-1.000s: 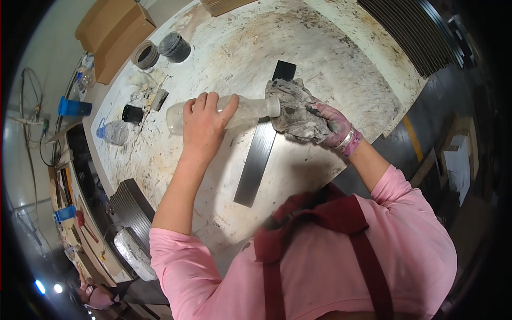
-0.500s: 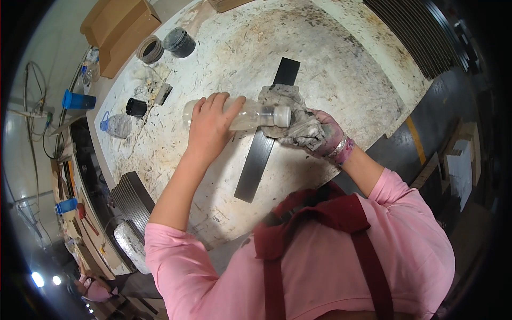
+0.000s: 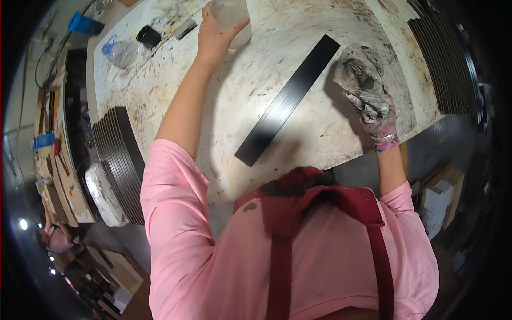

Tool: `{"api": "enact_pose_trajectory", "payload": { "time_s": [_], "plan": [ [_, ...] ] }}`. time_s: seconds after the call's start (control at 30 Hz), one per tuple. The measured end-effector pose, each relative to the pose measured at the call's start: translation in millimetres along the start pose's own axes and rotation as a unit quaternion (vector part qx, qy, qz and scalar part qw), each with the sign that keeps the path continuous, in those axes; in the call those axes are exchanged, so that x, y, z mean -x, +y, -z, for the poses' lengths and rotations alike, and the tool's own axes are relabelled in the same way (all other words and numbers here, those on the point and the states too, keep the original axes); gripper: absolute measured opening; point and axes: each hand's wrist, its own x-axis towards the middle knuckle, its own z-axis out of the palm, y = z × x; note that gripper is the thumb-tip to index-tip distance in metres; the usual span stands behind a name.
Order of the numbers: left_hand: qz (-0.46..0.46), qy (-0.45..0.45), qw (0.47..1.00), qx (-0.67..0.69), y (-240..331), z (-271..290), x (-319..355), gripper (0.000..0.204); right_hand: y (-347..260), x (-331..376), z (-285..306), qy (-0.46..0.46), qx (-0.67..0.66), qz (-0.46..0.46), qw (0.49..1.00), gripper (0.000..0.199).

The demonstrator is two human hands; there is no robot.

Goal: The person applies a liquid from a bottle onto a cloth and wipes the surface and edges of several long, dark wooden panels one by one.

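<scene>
My left hand reaches far out across the table. My fingers are wrapped around a clear plastic bottle, with my thumb on one side and the other fingers on the far side. The bottle stands near the far edge of the table and looks cloudy.

In the middle lies a long, flat black strip. It is smooth and shiny, and it slants across the table. Nothing touches it.

My right hand wears a dirty, stained glove. It is closed on a gray, crumpled rag, and the rag sits on the table just beside the top end of the strip.

The table is pale, rough and full of scratches and stains. Far to the left lie a crumpled clear bag and a small black cup. A stack of black strips leans at the left edge of the table.
</scene>
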Motion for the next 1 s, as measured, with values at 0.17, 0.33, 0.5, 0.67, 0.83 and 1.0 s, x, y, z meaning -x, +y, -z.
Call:
{"api": "enact_pose_trajectory", "payload": {
  "time_s": [0.17, 0.33, 0.5, 0.67, 0.83, 1.0],
  "plan": [
    [0.055, -0.061, 0.997, -0.013, 22, 45, 84, 0.085, -5, -20, 17, 0.113, -0.58, -0.202, 0.781, 0.046],
    [0.081, -0.196, 0.968, -0.133, 57, 59, 257, 0.081, -113, -40, -35, -0.076, 0.138, 0.056, 0.986, 0.039],
    [0.075, -0.136, 0.982, -0.11, 67, 32, 291, 0.065, -143, -31, -121, -0.214, 0.271, 0.237, 0.908, 0.029],
    [0.084, -0.106, 0.984, -0.112, 71, 27, 291, 0.064, -74, -110, -45, -0.081, 0.319, 0.03, 0.944, 0.026],
    [0.082, -0.084, 0.984, -0.132, 66, 22, 294, 0.062, -117, -77, -85, -0.19, 0.32, 0.164, 0.914, 0.034],
    [0.062, -0.083, 0.986, -0.128, 66, 22, 294, 0.061, -106, -111, -56, -0.119, 0.345, 0.064, 0.929, 0.021]
  ]
}}
